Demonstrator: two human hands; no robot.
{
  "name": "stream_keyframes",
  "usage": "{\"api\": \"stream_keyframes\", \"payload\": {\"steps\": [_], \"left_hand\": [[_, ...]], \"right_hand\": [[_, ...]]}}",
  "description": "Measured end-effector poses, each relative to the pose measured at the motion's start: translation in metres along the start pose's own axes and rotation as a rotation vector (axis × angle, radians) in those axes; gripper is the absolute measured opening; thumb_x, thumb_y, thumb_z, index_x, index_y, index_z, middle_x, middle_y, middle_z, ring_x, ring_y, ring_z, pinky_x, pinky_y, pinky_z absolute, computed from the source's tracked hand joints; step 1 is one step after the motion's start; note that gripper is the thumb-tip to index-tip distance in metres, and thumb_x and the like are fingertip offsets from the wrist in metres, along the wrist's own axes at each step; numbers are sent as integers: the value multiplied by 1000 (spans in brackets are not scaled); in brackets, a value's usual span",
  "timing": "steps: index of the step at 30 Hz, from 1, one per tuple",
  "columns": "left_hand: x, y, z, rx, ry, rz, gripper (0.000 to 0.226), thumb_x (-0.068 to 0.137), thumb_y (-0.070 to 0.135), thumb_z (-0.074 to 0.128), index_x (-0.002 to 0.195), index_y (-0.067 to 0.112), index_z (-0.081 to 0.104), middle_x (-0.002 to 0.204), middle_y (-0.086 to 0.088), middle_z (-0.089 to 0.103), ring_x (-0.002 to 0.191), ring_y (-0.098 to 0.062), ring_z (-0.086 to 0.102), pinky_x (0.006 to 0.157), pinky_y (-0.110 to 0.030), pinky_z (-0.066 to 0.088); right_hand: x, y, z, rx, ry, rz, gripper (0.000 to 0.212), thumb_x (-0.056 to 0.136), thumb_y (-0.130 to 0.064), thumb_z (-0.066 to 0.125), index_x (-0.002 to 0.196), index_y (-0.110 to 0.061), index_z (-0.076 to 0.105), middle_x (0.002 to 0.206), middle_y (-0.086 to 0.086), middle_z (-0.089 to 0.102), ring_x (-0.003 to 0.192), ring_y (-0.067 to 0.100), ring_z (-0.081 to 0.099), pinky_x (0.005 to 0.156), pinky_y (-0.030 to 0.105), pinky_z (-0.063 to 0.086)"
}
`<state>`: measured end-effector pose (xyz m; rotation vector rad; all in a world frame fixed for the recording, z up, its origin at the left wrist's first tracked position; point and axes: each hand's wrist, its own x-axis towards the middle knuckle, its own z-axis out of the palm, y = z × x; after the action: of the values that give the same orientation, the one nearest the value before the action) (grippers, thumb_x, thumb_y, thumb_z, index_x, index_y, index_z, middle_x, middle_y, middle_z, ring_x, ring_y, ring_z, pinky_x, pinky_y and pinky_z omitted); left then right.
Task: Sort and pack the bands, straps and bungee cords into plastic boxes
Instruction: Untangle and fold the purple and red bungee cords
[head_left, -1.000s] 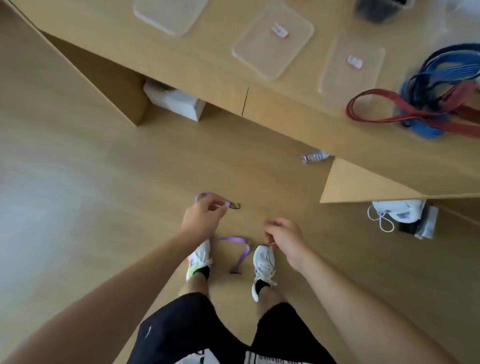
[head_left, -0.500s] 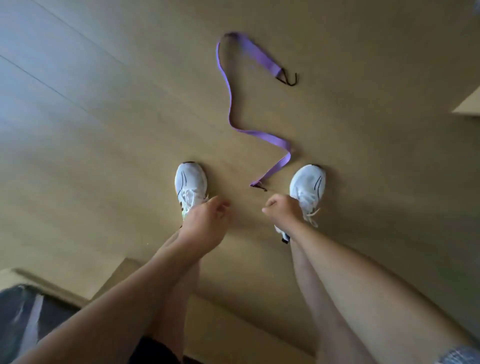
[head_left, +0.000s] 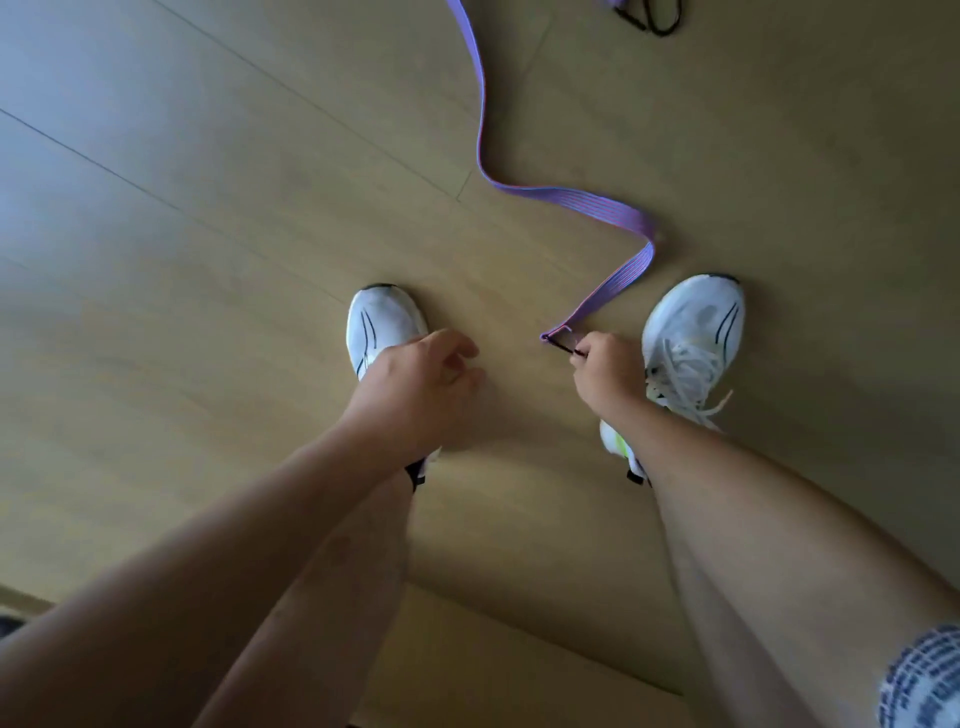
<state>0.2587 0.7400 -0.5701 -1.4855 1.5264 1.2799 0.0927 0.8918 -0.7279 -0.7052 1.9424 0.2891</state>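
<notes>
Purple and ribbed, the strap (head_left: 566, 200) snakes across the wooden floor (head_left: 208, 208) from the top edge of the view down to a spot between the two white shoes, with a black hook (head_left: 649, 18) lying near its far end at the top. The right hand (head_left: 608, 371) pinches the small dark hook at the strap's near end, just beside the right shoe (head_left: 696, 332). The left hand (head_left: 415, 389) hovers over the left shoe (head_left: 382, 322) with its fingers loosely curled and nothing in them, apart from the strap.
</notes>
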Motion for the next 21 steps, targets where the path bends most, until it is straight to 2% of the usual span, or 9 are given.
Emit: {"api": "stream_keyframes", "payload": {"steps": [3, 6, 9, 11, 13, 15, 16, 19, 21], "left_hand": [[-20, 16, -13, -30, -7, 7, 27, 96, 35, 59, 121, 28, 66, 112, 11, 67, 105, -12, 60, 85, -22, 40], [-60, 50, -41, -76, 14, 52, 32, 94, 27, 61, 126, 29, 64, 115, 9, 62, 110, -15, 59, 85, -21, 37], [-117, 103, -88, -50, 62, 259, 55, 90, 17, 67, 143, 25, 53, 145, 3, 51, 127, -21, 54, 95, -21, 35], [-161, 145, -128, -47, 107, 445, 60, 89, 13, 71, 146, 20, 51, 155, 4, 44, 139, -17, 45, 106, -18, 30], [-210, 186, -169, -51, 127, 573, 43, 91, 13, 70, 133, 20, 64, 138, 5, 62, 135, -9, 49, 100, -12, 30], [-260, 227, -210, -15, 148, 656, 20, 93, 21, 68, 111, 27, 74, 97, 13, 71, 100, 5, 60, 84, -19, 40], [-287, 247, -231, -2, 159, 692, 14, 93, 27, 68, 105, 29, 75, 86, 14, 70, 85, 3, 60, 78, -24, 42], [-372, 300, -290, 48, 195, 836, 12, 90, 33, 72, 99, 28, 77, 84, 5, 72, 82, -14, 65, 80, -32, 49], [-427, 330, -322, 59, 195, 951, 10, 86, 29, 76, 96, 28, 77, 87, 6, 74, 87, -10, 68, 83, -27, 50]], "right_hand": [[-41, -19, -37, 160, 84, -74, 9, 90, -14, 67, 92, -8, 74, 102, 14, 63, 93, 33, 60, 77, 37, 42], [-103, -46, -104, 307, 236, -244, 5, 90, -10, 66, 87, -9, 70, 90, 8, 65, 83, 29, 60, 69, 37, 39], [-181, -79, -203, 419, 381, -418, 11, 92, -7, 64, 92, -12, 73, 81, 2, 72, 74, 23, 61, 63, 28, 35], [-237, -103, -276, 464, 484, -518, 12, 90, -6, 66, 93, -14, 75, 81, 0, 75, 72, 15, 61, 62, 23, 38], [-296, -123, -348, 494, 572, -595, 12, 89, -7, 66, 91, -13, 76, 81, 0, 76, 72, 15, 65, 66, 25, 46], [-353, -140, -414, 562, 655, -628, 10, 89, -10, 67, 88, -13, 76, 81, -4, 75, 73, 11, 65, 69, 19, 47], [-381, -146, -443, 595, 694, -638, 9, 89, -11, 69, 87, -14, 77, 79, -7, 75, 75, 9, 65, 68, 13, 45], [-463, -157, -519, 690, 800, -656, 10, 90, -13, 71, 82, -18, 75, 73, -13, 71, 72, 4, 63, 65, 8, 42], [-513, -157, -565, 779, 879, -684, 17, 91, -16, 71, 78, -25, 73, 68, -15, 69, 66, -1, 61, 63, 11, 43]]}}
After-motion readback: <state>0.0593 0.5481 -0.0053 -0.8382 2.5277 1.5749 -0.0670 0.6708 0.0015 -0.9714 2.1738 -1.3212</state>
